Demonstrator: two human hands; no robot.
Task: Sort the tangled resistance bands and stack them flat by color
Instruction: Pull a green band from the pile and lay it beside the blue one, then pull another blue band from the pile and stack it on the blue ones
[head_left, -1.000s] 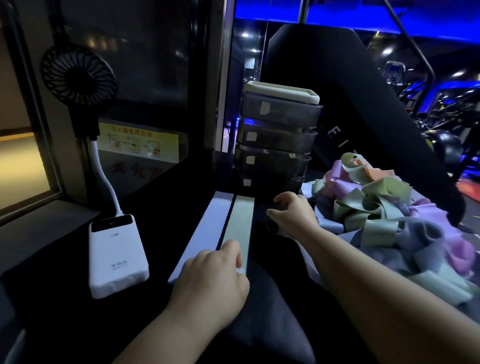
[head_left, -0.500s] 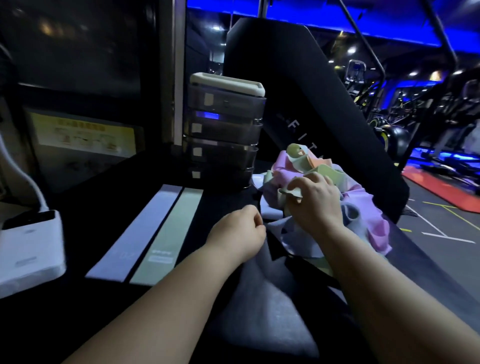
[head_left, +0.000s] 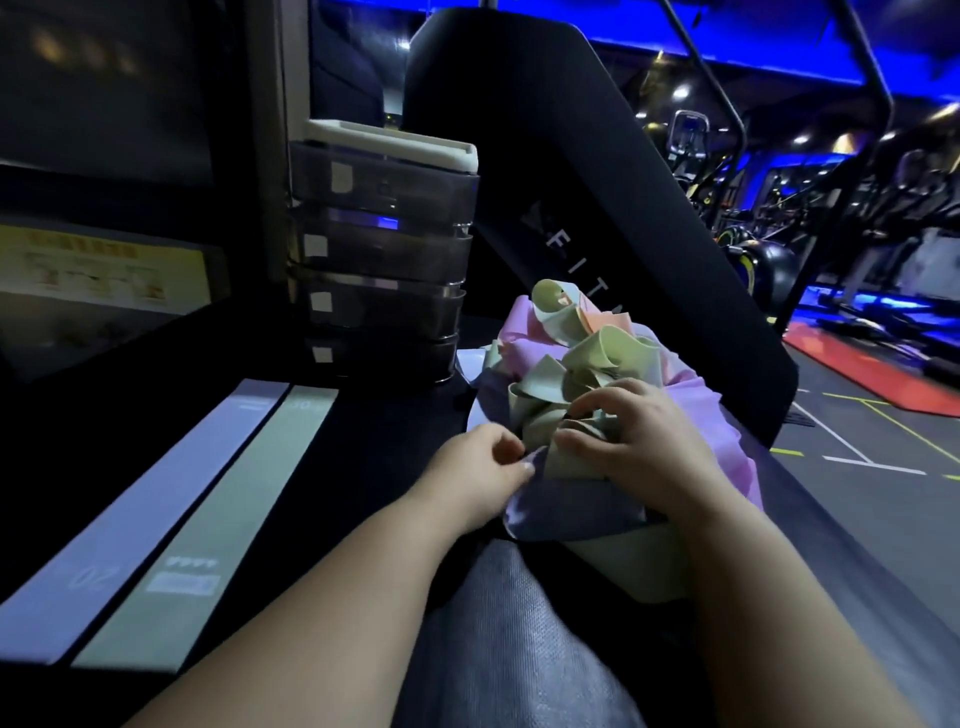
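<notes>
Pastel elastic resistance bands in a tangled heap (head_left: 597, 364), at 2 o'clock from the flat lavender strip (head_left: 156, 509) and flat sage strip (head_left: 223, 514) on the dark table (head_left: 389, 441), probably soft, light and clingy: left grip (head_left: 480, 467) pinches a lavender fold (head_left: 540, 501), right grip (head_left: 641, 441) clutches green loops (head_left: 540, 410); one free loop seems the best hold.

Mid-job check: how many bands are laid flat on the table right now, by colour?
Pale lavender flat band: 1
Sage green flat band: 1
Total flat: 2
The tangled pile shows green, lavender, pink and orange bands, too knotted to count.
</notes>
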